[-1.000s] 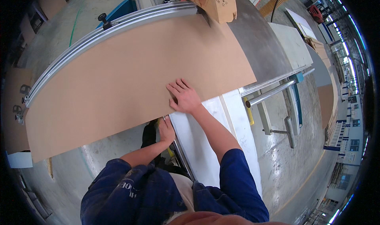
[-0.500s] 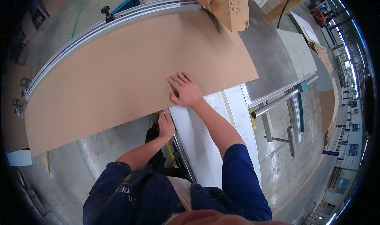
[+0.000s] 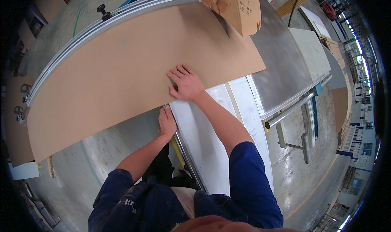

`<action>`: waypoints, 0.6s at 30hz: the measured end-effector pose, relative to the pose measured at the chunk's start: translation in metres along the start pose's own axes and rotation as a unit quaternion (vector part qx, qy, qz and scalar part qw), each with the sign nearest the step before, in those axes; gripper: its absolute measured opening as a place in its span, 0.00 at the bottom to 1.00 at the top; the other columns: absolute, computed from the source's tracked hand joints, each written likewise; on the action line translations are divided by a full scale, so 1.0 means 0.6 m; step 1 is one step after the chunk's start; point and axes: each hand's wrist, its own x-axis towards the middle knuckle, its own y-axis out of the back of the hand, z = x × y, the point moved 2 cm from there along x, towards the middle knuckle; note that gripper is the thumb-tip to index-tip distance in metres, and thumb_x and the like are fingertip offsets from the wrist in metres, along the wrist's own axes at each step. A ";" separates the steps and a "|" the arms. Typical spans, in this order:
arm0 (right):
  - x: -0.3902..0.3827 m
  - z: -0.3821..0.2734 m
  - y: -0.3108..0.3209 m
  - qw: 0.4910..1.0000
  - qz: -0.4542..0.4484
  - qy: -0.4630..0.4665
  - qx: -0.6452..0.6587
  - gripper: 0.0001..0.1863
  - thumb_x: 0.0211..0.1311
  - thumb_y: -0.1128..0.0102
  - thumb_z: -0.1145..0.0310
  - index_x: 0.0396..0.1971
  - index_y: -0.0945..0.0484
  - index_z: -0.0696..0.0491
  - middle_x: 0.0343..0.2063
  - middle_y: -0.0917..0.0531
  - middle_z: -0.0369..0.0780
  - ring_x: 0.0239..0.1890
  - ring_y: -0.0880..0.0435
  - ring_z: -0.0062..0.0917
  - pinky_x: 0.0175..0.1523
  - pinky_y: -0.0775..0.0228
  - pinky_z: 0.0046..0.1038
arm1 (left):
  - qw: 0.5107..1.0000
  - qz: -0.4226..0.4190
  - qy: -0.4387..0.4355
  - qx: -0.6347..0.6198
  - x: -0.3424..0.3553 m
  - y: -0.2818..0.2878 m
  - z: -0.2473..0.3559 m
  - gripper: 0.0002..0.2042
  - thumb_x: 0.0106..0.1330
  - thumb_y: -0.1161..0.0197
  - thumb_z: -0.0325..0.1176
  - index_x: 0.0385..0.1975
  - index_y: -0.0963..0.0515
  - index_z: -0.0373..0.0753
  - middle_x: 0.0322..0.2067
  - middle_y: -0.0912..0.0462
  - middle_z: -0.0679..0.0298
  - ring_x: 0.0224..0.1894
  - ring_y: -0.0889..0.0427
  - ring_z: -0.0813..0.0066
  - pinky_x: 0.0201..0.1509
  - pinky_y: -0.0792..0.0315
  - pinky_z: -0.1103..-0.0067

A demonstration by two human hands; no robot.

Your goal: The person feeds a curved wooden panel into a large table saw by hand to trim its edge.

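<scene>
A large brown board [image 3: 110, 69] lies flat across a panel saw's table, its far edge along an aluminium fence [image 3: 81, 38]. My right hand [image 3: 187, 85] rests palm down on the board near its close edge, fingers slightly spread. Just below that edge, my left hand [image 3: 167, 122] is closed at the metal rail [image 3: 187, 158] on the left side of the white sliding table [image 3: 203, 138]. Its fingertips are partly hidden, close to the board's edge. A cardboard cover [image 3: 238, 9] hangs over the board's far right part, with a dark gap in the board beneath it.
Right of the board is a grey metal table [image 3: 277, 56], with a pale side panel [image 3: 307, 54] beyond it. A round metal bar [image 3: 287, 111] runs along its near side. A black clamp knob [image 3: 104, 12] stands on the fence. Brown sheets [image 3: 16, 122] stand at far left.
The board has slid forward under the cardboard cover, away from me. Both my hands have moved forward with it, keeping their holds. The view has shifted slightly.
</scene>
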 end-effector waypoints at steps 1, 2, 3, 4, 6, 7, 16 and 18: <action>0.010 0.007 -0.002 1.000 0.001 -0.001 -0.004 0.29 0.57 0.38 0.57 0.58 0.22 0.54 0.57 0.19 0.42 0.65 0.26 0.42 0.76 0.40 0.43 | 1.000 0.004 -0.006 0.004 0.011 0.000 0.004 0.22 0.82 0.57 0.45 0.49 0.25 0.28 0.45 0.18 0.37 0.49 0.20 0.36 0.54 0.29 0.57; 0.020 0.012 -0.005 1.000 0.000 -0.002 -0.005 0.29 0.58 0.38 0.57 0.58 0.22 0.54 0.57 0.19 0.42 0.65 0.26 0.42 0.76 0.40 0.43 | 1.000 0.008 -0.009 0.009 0.019 0.001 0.003 0.22 0.82 0.57 0.45 0.49 0.25 0.28 0.45 0.18 0.37 0.49 0.20 0.36 0.54 0.29 0.57; 0.028 0.015 -0.008 1.000 -0.001 -0.003 -0.007 0.29 0.58 0.38 0.57 0.58 0.22 0.54 0.57 0.19 0.41 0.65 0.26 0.42 0.76 0.40 0.43 | 1.000 0.006 -0.004 0.011 0.029 0.002 0.000 0.22 0.82 0.56 0.45 0.49 0.25 0.28 0.44 0.18 0.37 0.49 0.20 0.36 0.53 0.29 0.56; 0.036 0.016 -0.012 1.000 0.000 -0.003 -0.004 0.29 0.58 0.38 0.57 0.59 0.22 0.54 0.57 0.19 0.41 0.65 0.26 0.42 0.76 0.40 0.43 | 1.000 0.004 0.002 0.012 0.039 0.004 -0.003 0.22 0.82 0.56 0.45 0.48 0.25 0.28 0.44 0.18 0.37 0.48 0.20 0.36 0.53 0.28 0.56; 0.058 0.029 -0.017 1.000 0.005 0.001 -0.001 0.30 0.58 0.38 0.56 0.59 0.23 0.54 0.57 0.19 0.41 0.65 0.26 0.42 0.76 0.40 0.43 | 1.000 0.004 0.011 0.006 0.065 0.004 0.003 0.22 0.82 0.56 0.45 0.47 0.25 0.28 0.43 0.18 0.37 0.48 0.19 0.36 0.53 0.29 0.56; 0.067 0.033 -0.020 1.000 0.001 -0.003 0.000 0.30 0.58 0.39 0.56 0.60 0.23 0.55 0.58 0.19 0.42 0.65 0.27 0.42 0.77 0.41 0.43 | 1.000 0.006 0.017 0.001 0.074 0.004 0.006 0.22 0.82 0.56 0.45 0.47 0.25 0.28 0.43 0.18 0.37 0.48 0.19 0.35 0.52 0.29 0.55; 0.156 0.068 -0.040 0.999 -0.022 -0.005 -0.023 0.31 0.60 0.40 0.55 0.62 0.24 0.54 0.60 0.20 0.43 0.67 0.28 0.43 0.77 0.43 0.43 | 1.000 0.011 0.019 0.017 0.167 0.016 0.035 0.22 0.81 0.55 0.46 0.47 0.25 0.29 0.43 0.18 0.35 0.48 0.21 0.32 0.52 0.30 0.52; 0.170 0.076 -0.045 0.999 -0.036 -0.011 -0.027 0.32 0.61 0.42 0.53 0.63 0.25 0.55 0.60 0.20 0.43 0.68 0.30 0.43 0.78 0.45 0.43 | 1.000 0.029 0.005 0.008 0.183 0.012 0.040 0.23 0.82 0.55 0.47 0.43 0.24 0.28 0.40 0.18 0.36 0.47 0.20 0.36 0.51 0.29 0.54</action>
